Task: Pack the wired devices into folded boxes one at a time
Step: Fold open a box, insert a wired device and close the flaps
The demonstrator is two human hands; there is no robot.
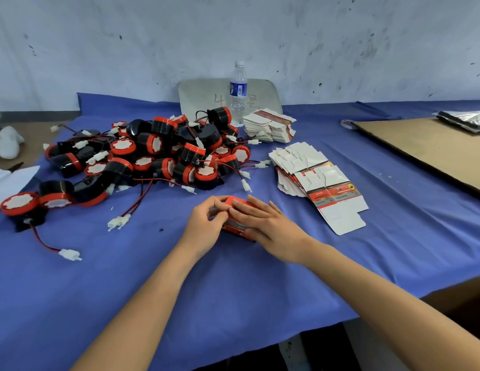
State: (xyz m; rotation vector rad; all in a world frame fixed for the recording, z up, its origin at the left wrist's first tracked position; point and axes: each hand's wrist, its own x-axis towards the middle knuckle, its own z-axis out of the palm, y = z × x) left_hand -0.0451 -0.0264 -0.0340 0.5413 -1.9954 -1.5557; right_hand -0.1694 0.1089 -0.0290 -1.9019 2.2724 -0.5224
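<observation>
Roughly in the middle of the blue-covered bench (233, 290), with open cloth all round it on the near side and to the near right, sits the folded box (233, 225), red on top. The bench's near edge runs slantwise across the lower right, and bare cloth also lies between the box and a brown cardboard sheet (426, 148) at the far right. To the far left the pile of wired devices (164, 153), black and red with white connectors, spreads wide, its red-and-black leads trailing close to the box. A fanned stack of flat box blanks (314, 180) lies just right of the box, a second stack (271, 127) farther off beside a water bottle (238, 95). Whether the box holds a device cannot be told, since the hands cover it. The left hand (204, 223) has its fingers curled, pinching the box's left end. The right hand (265, 223) lies flat across the top, fingers straight and pressing down, thumb along the near side.
</observation>
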